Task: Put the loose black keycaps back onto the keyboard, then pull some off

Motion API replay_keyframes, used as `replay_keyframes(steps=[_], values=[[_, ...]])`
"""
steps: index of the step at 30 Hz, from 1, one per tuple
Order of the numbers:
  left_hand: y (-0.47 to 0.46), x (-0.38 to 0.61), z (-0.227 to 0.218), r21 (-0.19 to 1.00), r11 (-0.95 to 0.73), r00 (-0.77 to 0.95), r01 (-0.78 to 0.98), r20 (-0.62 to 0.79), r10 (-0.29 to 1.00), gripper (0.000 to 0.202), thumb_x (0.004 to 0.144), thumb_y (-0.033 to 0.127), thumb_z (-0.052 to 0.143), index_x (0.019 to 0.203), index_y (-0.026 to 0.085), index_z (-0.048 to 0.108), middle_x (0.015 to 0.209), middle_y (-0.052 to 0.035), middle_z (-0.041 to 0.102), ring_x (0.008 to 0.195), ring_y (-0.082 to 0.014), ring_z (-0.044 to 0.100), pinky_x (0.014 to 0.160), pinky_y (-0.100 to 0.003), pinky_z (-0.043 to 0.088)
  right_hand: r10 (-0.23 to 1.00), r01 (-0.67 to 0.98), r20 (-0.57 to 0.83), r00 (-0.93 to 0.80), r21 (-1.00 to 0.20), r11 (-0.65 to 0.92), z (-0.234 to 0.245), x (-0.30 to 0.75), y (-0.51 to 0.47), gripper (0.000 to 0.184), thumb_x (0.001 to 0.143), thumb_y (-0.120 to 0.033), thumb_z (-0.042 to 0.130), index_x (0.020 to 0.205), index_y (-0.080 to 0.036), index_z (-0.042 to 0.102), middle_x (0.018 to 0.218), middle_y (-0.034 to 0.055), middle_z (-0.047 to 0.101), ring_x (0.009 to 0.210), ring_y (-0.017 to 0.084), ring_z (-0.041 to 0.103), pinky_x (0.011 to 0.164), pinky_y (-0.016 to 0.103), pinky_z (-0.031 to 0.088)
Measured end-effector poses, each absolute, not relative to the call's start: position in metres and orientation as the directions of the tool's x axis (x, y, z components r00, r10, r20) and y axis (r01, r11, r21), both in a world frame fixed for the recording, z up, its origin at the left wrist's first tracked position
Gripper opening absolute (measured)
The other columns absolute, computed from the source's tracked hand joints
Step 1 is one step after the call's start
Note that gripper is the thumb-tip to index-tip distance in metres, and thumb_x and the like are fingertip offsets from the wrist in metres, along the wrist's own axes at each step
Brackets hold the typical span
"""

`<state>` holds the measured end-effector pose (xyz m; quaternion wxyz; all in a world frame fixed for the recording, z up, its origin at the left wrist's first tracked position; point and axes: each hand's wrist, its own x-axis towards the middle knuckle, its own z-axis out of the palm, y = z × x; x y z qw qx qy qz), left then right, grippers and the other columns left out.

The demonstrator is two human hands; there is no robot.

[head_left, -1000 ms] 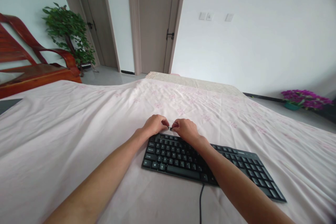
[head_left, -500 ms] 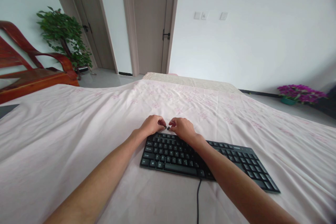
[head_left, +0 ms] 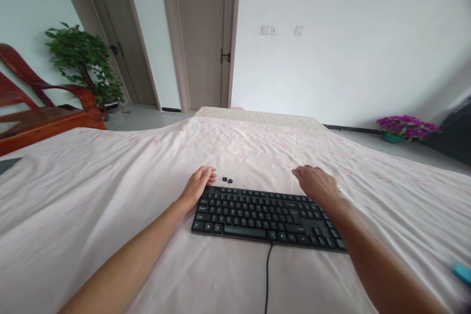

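Note:
A black keyboard (head_left: 250, 216) lies on the pale pink flowered cloth, its right part partly covered by my right forearm. Just behind its back left edge are two small black keycaps (head_left: 227, 180), resting on the cloth. My left hand (head_left: 198, 185) is beside them at the keyboard's back left corner, fingers loosely bent and nothing visible in them. Over the back right part of the keyboard is my right hand (head_left: 315, 184), closed, fingertips together. Small thin ends (head_left: 339, 189) show at its outer side; what it holds is mostly hidden.
The keyboard's black cable (head_left: 268, 279) runs toward me across the cloth (head_left: 154, 171). A blue object (head_left: 462, 273) lies at the right edge. Beyond are a red wooden chair (head_left: 84, 117), a green plant (head_left: 79, 54), doors and purple flowers (head_left: 408, 127).
My hands have parted: the two keycaps they held now lie on the cloth. My right hand has moved right, my left slightly left. The view has shifted to the right.

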<state>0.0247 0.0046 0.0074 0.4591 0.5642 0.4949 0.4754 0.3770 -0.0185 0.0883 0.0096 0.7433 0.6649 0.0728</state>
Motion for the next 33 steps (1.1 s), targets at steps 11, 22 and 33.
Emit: replay_keyframes(steps=[11,22,33], values=[[-0.007,0.03,0.004,0.995,-0.101,-0.012,-0.003,0.101,0.995,0.056,0.089,0.059,0.038,0.119,0.015,0.054,0.103,-0.0107,0.066,0.089,-0.0181,0.065,0.082,-0.033,0.05,0.985,0.985,-0.054,0.163,0.07,-0.159,0.074,0.4,-0.032,0.045,0.094,-0.047,0.033,0.092,-0.02,0.069,0.097,0.0145,0.069,0.091,0.03,0.064,0.069,0.036,0.042],[-0.005,0.021,0.002,0.964,-0.204,-0.077,0.169,0.219,0.973,0.045,0.091,0.051,0.038,0.11,0.015,0.058,0.094,-0.0079,0.066,0.079,-0.0158,0.064,0.07,-0.028,0.051,0.902,0.823,0.43,0.032,-0.523,0.22,0.107,0.323,-0.035,0.049,0.094,-0.05,0.03,0.089,-0.022,0.07,0.086,0.0057,0.066,0.079,0.019,0.061,0.071,0.03,0.044],[0.009,0.011,0.005,0.839,-0.141,-0.031,0.526,0.185,0.982,0.031,0.085,0.04,0.045,0.088,0.019,0.068,0.075,-0.0015,0.07,0.067,-0.0163,0.064,0.067,-0.026,0.047,0.999,0.16,0.044,-0.004,-0.986,0.045,0.061,0.265,0.003,0.04,0.079,-0.052,0.059,0.082,-0.014,0.068,0.074,0.0053,0.065,0.066,0.015,0.062,0.065,0.031,0.058]])
